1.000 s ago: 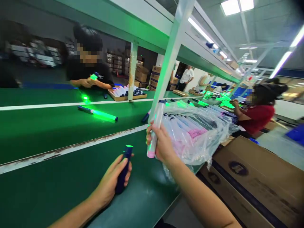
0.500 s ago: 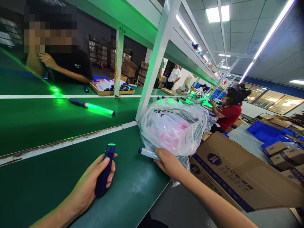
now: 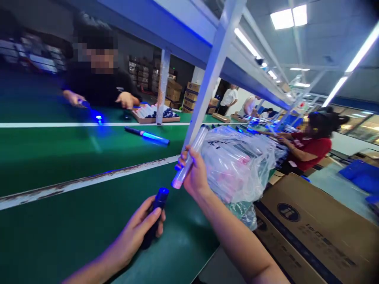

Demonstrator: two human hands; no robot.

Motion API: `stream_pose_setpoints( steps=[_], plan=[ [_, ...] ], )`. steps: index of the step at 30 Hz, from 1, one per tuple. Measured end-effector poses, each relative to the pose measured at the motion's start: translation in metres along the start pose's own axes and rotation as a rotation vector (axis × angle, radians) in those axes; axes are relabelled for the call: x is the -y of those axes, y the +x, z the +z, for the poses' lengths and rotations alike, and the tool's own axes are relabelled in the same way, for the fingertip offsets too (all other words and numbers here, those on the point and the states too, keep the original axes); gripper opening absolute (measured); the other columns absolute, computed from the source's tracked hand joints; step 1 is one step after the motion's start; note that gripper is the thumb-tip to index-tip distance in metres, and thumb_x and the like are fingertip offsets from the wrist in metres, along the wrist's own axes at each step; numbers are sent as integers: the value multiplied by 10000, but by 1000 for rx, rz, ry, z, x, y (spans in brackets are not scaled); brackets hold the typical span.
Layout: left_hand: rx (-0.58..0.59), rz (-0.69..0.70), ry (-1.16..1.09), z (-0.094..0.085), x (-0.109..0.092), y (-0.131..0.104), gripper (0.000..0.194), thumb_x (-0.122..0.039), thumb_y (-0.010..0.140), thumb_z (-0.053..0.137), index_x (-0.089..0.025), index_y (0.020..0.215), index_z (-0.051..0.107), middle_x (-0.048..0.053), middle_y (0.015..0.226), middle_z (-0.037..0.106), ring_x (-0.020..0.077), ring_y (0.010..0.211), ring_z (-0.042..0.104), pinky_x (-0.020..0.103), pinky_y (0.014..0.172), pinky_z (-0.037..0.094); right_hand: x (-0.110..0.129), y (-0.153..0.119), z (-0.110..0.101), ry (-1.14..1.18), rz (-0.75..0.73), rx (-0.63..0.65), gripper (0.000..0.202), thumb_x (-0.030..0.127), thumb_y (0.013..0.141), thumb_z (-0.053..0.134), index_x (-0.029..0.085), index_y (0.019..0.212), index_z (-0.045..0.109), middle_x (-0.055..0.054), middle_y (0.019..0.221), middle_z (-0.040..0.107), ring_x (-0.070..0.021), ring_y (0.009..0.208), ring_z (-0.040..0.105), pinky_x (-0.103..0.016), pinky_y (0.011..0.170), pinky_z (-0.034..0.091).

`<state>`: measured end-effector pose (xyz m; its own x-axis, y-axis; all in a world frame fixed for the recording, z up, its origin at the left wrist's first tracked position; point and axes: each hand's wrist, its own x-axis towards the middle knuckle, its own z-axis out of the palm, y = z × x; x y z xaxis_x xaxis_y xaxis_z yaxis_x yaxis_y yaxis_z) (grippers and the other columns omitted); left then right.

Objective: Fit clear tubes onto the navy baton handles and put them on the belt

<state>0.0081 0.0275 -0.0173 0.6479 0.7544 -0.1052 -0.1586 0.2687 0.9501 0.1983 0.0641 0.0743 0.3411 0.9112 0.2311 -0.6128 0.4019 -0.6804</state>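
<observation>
My left hand [image 3: 140, 228] is closed around a dark blue light-stick handle [image 3: 162, 195], held upright with its blue-lit top end up. Just above and to the right, my right hand [image 3: 197, 175] grips a clear tube [image 3: 199, 142] with a pinkish lower end. That lower end points down toward the handle, with a small gap between them. Behind my right hand lies a clear plastic bag [image 3: 237, 177] full of similar tubes. A light stick [image 3: 155, 137] glowing blue rests on the green belt [image 3: 74, 148] further back.
A white metal post [image 3: 207, 79] rises beside the bag. At right stands an open cardboard box [image 3: 319, 213]. Across the belt, a person in black [image 3: 100, 85] holds a lit stick, near a tray [image 3: 154, 119] of tubes. A person in red [image 3: 314, 148] works at the right.
My right hand has lifted the tube from beside the bag and swung it upright near the handle. My left hand has shifted right in view. The glow has turned from green to blue.
</observation>
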Motion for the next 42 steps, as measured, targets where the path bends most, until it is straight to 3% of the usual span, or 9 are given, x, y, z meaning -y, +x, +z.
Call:
stream_pose_setpoints(
  steps=[4, 8, 17, 20, 25, 28, 32, 39, 42],
  plan=[
    [62, 0, 2, 1, -2, -1, 417, -506, 969, 604, -224, 1269, 539, 32, 948, 621, 124, 653, 551, 261, 620, 443, -21, -7, 3, 129, 40, -58, 296, 371, 843, 762, 217, 1003, 567, 82, 747, 473, -42, 553, 442, -151, 508, 399],
    [64, -32, 8, 3, -4, 0, 393, -514, 965, 608, -210, 1209, 558, 29, 932, 614, 110, 630, 517, 242, 595, 424, -25, -17, -2, 158, 91, -58, 281, 386, 871, 748, 222, 1003, 562, 80, 766, 456, -38, 558, 431, -146, 510, 404],
    [82, -19, 186, 3, -3, 3, 346, -531, 1004, 528, -196, 996, 617, 21, 879, 619, 97, 585, 482, 235, 565, 400, -21, -22, 3, -82, -27, -88, 293, 460, 910, 696, 258, 1044, 532, 76, 758, 482, -60, 554, 455, -181, 518, 428],
    [100, -37, 110, 1, -7, 3, 331, -520, 1001, 537, -200, 1025, 620, 11, 855, 608, 82, 539, 461, 230, 532, 375, -17, -22, 2, -44, 6, 3, 298, 487, 909, 669, 247, 1035, 545, 70, 755, 486, -66, 563, 463, -189, 526, 446],
    [290, -142, -47, -1, -13, 4, 404, -541, 996, 518, -195, 1188, 598, 8, 808, 570, 64, 450, 395, 230, 463, 316, -14, -23, 0, 37, 91, 146, 297, 467, 869, 697, 244, 937, 512, 79, 731, 485, -60, 541, 456, -178, 510, 450],
    [217, -69, 81, 2, -8, 1, 368, -534, 1022, 475, -195, 1108, 590, 7, 817, 563, 71, 499, 403, 228, 504, 344, -17, -26, 6, 19, 76, 86, 317, 490, 883, 689, 248, 932, 490, 113, 638, 367, -42, 436, 301, -155, 412, 332],
    [37, 64, 366, 8, 0, -5, 361, -538, 1040, 427, -207, 1014, 569, -19, 737, 516, 106, 551, 432, 237, 534, 357, -22, -34, 17, -96, -40, -19, 342, 487, 903, 680, 244, 870, 441, 103, 649, 391, -37, 457, 342, -154, 418, 315],
    [-46, 119, 558, 11, -3, -9, 371, -498, 1051, 407, -230, 1263, 552, 13, 791, 611, 169, 641, 498, 275, 602, 370, -28, -40, 22, -149, -92, -103, 314, 458, 945, 643, 237, 852, 440, 97, 647, 423, -36, 454, 366, -159, 417, 329],
    [-28, 142, 526, 9, 0, -10, 406, -500, 1047, 410, -227, 1321, 536, 29, 813, 625, 182, 659, 519, 281, 605, 377, -22, -46, 28, -163, -123, -56, 286, 447, 974, 613, 240, 861, 451, 95, 644, 435, -38, 446, 378, -158, 420, 339]
  ],
)
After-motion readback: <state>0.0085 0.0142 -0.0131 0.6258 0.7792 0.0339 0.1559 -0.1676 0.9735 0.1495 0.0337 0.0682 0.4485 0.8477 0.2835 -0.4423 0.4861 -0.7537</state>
